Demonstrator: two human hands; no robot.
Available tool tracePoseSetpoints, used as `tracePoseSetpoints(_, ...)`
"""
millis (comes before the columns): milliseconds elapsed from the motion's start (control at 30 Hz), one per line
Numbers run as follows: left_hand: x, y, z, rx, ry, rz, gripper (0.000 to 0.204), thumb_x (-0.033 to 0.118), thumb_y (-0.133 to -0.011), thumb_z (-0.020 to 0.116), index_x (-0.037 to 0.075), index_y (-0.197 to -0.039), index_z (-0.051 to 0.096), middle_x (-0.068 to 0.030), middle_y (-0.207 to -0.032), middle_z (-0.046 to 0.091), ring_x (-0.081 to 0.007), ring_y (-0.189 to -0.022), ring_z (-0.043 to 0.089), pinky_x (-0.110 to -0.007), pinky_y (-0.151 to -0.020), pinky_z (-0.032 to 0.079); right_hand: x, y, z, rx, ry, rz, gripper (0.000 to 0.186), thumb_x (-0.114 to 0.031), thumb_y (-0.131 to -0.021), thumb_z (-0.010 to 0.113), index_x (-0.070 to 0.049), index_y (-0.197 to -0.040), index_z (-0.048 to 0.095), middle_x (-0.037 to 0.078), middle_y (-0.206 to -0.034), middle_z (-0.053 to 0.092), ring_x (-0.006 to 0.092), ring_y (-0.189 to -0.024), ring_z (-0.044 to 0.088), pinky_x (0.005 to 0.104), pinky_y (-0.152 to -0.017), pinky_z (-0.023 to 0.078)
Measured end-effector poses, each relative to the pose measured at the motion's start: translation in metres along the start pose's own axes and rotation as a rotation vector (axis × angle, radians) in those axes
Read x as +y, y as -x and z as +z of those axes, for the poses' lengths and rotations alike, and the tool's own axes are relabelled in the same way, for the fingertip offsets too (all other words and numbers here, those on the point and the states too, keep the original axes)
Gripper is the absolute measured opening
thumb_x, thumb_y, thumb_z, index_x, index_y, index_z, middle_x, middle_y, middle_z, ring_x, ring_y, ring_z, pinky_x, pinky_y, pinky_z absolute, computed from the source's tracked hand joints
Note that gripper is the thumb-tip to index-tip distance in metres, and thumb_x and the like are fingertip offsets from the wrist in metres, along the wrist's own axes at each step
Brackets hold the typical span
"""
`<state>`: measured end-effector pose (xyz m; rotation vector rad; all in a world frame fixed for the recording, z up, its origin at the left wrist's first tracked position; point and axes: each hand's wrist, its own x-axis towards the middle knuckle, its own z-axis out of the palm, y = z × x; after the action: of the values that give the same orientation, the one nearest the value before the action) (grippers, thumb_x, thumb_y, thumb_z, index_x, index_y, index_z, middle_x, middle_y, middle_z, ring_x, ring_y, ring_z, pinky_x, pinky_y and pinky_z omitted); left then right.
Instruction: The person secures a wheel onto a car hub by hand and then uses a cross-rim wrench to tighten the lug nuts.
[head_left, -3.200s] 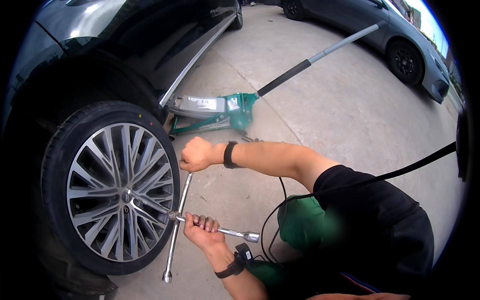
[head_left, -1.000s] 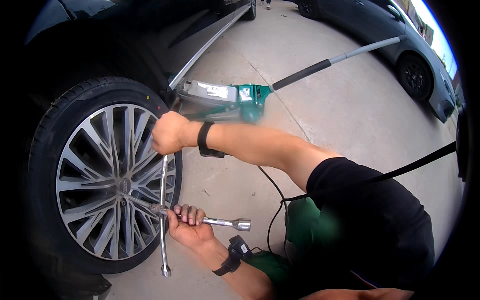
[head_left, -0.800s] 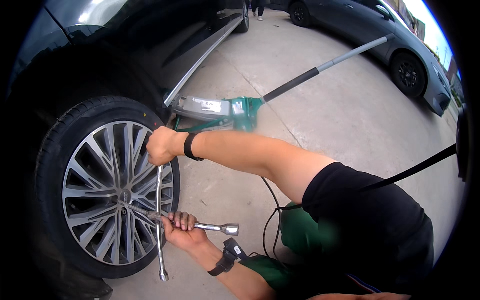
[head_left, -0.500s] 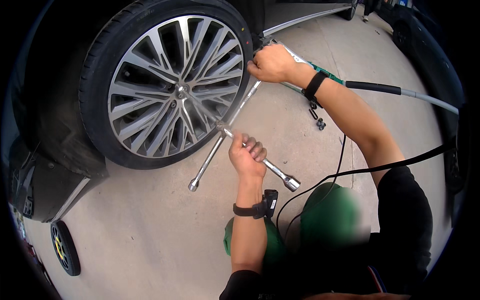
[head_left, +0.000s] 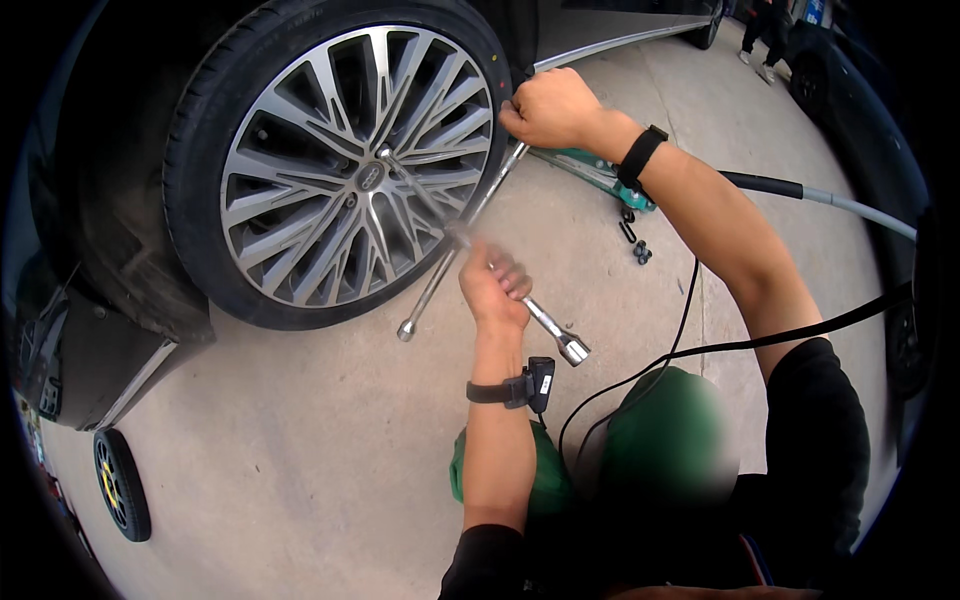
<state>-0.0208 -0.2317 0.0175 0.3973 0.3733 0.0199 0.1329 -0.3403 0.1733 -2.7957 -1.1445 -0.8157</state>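
A four-way lug wrench is held in both my hands in front of a multi-spoke alloy wheel on a dark car. My left hand wraps round the shaft just on my side of the blurred cross joint. Closed over the upper right arm of the wrench is my right hand, near the tyre's right edge. The wrench's far end meets the wheel just above the centre cap; whether it sits on a bolt I cannot tell. One free arm slants down left, below the tyre.
A green floor jack with a long handle lies behind my right wrist. Several small dark parts rest on the concrete. Black cables cross near my right arm. A spare wheel stands at left. A person stands far back.
The wrench's far end has moved up and right on the wheel, uncovering the centre cap. Its lower left arm has risen, and both hands still grip it.
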Motion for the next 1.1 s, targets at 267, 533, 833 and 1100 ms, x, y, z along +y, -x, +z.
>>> tracePoseSetpoints(267, 0.008, -0.019, 0.0, -0.05, 0.042, -0.028, 0.04, 0.041, -0.102, 0.043, 0.014, -0.071, 0.045, 0.0073, -0.055, 0.034, -0.0042, -0.042, 0.029, -0.019, -0.037, 0.021, -0.027, -0.029, -0.02, 0.187, 0.084, -0.298, 0.033, -0.028, -0.076, 0.056, -0.006, -0.052, 0.062, 0.013, -0.055, 0.059, 0.0335, -0.054, 0.06, 0.0401, -0.054, 0.05)
tracePoseSetpoints(533, -0.003, -0.038, 0.013, -0.105, 0.116, -0.017, 0.039, 0.037, -0.103, 0.041, 0.014, -0.072, 0.044, 0.006, -0.055, 0.034, -0.0061, -0.043, 0.03, -0.022, -0.039, 0.025, -0.025, -0.047, -0.023, 0.278, 0.19, -0.258, 0.034, -0.028, -0.082, 0.056, -0.007, -0.057, 0.067, 0.013, -0.056, 0.061, 0.0298, -0.053, 0.062, 0.0382, -0.055, 0.051)
tracePoseSetpoints(833, -0.009, -0.035, 0.023, -0.057, 0.098, -0.042, 0.038, 0.039, -0.102, 0.045, 0.015, -0.072, 0.044, 0.0061, -0.057, 0.034, -0.0056, -0.044, 0.029, -0.021, -0.041, 0.024, -0.106, -0.049, -0.179, 0.458, 0.223, -0.379, 0.036, -0.019, -0.08, 0.053, -0.001, -0.05, 0.055, 0.021, -0.054, 0.054, 0.04, -0.055, 0.057, 0.0457, -0.055, 0.048)
tracePoseSetpoints(1100, -0.011, -0.035, 0.009, -0.037, 0.102, -0.005, 0.039, 0.04, -0.103, 0.044, 0.016, -0.072, 0.041, 0.0064, -0.057, 0.029, -0.0062, -0.044, 0.027, -0.023, -0.04, 0.022, -0.013, -0.049, -0.024, -0.064, 0.159, -0.113, 0.041, -0.032, -0.084, 0.051, -0.001, -0.061, 0.066, 0.023, -0.063, 0.063, 0.0406, -0.061, 0.065, 0.0479, -0.062, 0.054)
